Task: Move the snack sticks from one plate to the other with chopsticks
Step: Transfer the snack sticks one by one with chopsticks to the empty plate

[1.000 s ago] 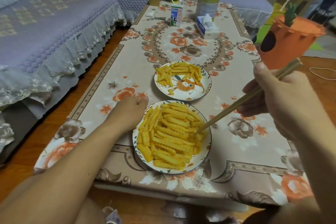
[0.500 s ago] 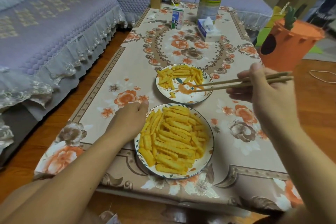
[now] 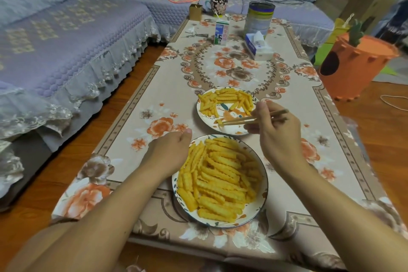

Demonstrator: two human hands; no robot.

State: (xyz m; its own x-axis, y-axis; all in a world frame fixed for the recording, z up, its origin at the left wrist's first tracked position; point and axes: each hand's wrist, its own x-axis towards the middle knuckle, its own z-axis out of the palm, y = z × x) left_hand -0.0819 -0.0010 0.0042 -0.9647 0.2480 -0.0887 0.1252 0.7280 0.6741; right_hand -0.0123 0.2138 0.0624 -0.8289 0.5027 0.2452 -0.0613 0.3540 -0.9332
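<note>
Two plates of ridged yellow snack sticks sit on a flower-patterned tablecloth (image 3: pixel 154 86), one behind the other. The near plate (image 3: pixel 263 192) is heaped with snack sticks (image 3: pixel 218 181) across most of its surface. The far plate (image 3: pixel 199 115) carries a smaller batch (image 3: pixel 225 99), spread mostly over its far half, with its near part showing bare painted ceramic. The right hand (image 3: pixel 276 137) hovers over the gap between the plates, fingers curled round a pair of wooden chopsticks (image 3: pixel 242 119) that point left across the far plate; their tips lie at a single stick (image 3: pixel 219 122) on that plate's near side, though whether they actually pinch it is hard to tell. The left hand (image 3: pixel 170 152) rests on the cloth against the left rim of the near plate, fingers loosely bent and holding nothing. Toward the far end of the table stand a milk carton (image 3: pixel 221 32), a tall tin (image 3: pixel 260 17), a tissue box (image 3: pixel 258 47) and a patterned mug (image 3: pixel 218 6).
</note>
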